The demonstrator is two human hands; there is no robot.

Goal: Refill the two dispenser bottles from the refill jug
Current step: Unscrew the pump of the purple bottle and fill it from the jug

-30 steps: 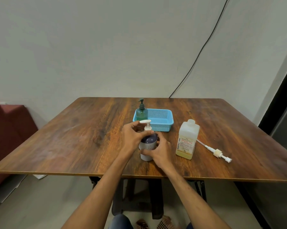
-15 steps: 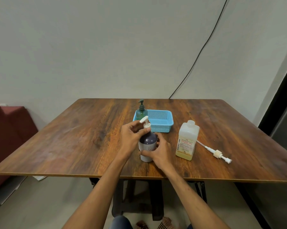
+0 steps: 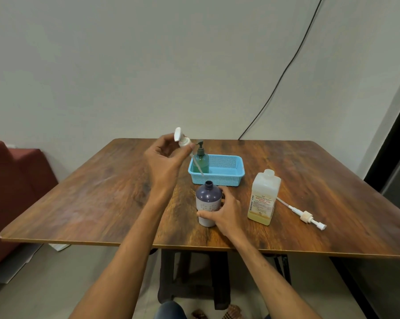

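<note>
Pinching the white pump head (image 3: 181, 138) between thumb and fingertips, the left hand (image 3: 164, 157) holds it in the air at eleven o'clock of the purple bottle (image 3: 208, 199). The pump's thin dip tube slants down, its tip just short of the open neck. The right hand (image 3: 226, 212) wraps the bottle's lower body from four o'clock, hiding part of the label. At twelve o'clock the green dispenser bottle (image 3: 201, 161) stands in the blue basket (image 3: 226, 178), crossed by the tube. The refill jug (image 3: 263, 199) stands at three o'clock; whether it is capped is hard to make out. Beyond the jug a loose pump (image 3: 307, 217) lies on the table (image 3: 102, 192).
</note>
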